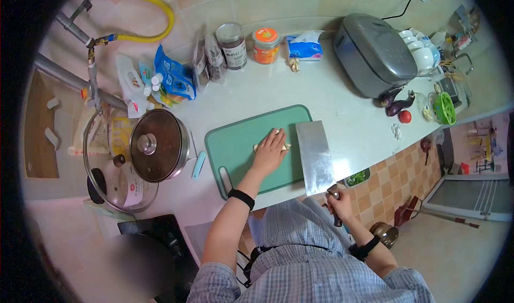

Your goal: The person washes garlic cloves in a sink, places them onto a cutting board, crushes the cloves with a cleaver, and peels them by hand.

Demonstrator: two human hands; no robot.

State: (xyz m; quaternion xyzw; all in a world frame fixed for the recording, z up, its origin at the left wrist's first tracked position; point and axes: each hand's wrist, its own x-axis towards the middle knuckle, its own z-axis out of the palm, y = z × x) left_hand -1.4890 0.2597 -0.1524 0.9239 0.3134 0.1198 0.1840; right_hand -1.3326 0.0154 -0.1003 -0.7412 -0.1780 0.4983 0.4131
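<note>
Checked shirt (300,276) near broad, shiny, dark-handled cleaver (317,155)

Left forearm (222,225) bare, reaching from the near side toward far right. Left hand (272,146) palm down, fingers extended and pointing far, back of hand uppermost; palm hidden. Right forearm (378,257) bare, angled from near right toward far left. Right hand (340,204) nearer than the left and to its right, fingers curled in a closed grip. Hands well apart.
</note>
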